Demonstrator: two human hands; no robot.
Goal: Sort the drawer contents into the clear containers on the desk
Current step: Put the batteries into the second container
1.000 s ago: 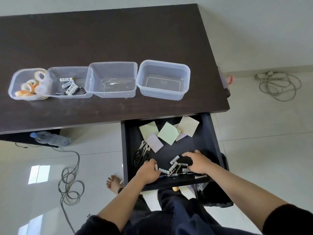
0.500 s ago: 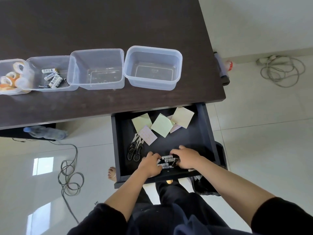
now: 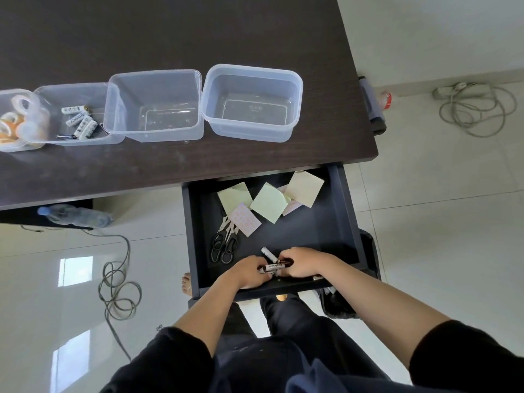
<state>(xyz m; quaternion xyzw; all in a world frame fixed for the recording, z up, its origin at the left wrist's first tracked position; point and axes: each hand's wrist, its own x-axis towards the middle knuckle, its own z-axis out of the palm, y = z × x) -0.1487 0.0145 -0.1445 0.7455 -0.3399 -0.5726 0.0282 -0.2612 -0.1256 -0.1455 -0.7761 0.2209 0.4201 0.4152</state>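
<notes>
Both hands work at the front edge of the open drawer (image 3: 344, 211), under the dark counter (image 3: 175, 32). The left hand (image 3: 249, 272) and right hand (image 3: 302, 262) curl their grip from either side around a small bunch of batteries (image 3: 273, 265) (one label faces up). Scissors (image 3: 224, 242) and sticky notes (image 3: 269, 202) lie farther back. On the counter, one clear container (image 3: 76, 114) already holds batteries, beside two bare containers (image 3: 251, 102).
</notes>
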